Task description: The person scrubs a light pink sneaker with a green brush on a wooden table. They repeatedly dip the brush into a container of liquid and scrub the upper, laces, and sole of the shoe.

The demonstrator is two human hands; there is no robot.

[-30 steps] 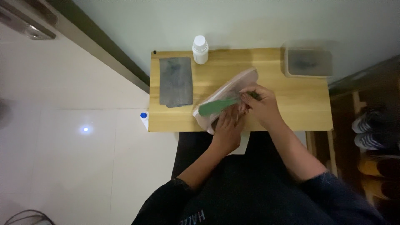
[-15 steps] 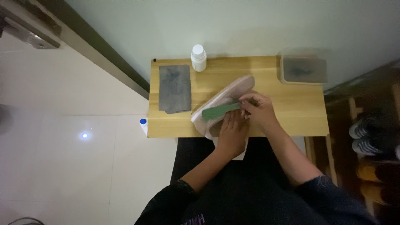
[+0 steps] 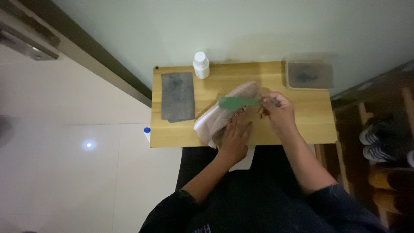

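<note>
My left hand (image 3: 235, 138) presses flat on the pale pink fabric shoe (image 3: 224, 114); my right hand (image 3: 276, 110) grips the green brush (image 3: 235, 102) closed. I should brush with short, light strokes.

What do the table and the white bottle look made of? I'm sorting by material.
Table: likely wood or wood laminate, going by its light tan top with faint grain and matte finish. Bottle: probably plastic, opaque white and smooth, with a cap.

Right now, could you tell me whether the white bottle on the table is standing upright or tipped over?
Upright: the white bottle stands on its base at the back of the wooden table, cap on top.
</note>
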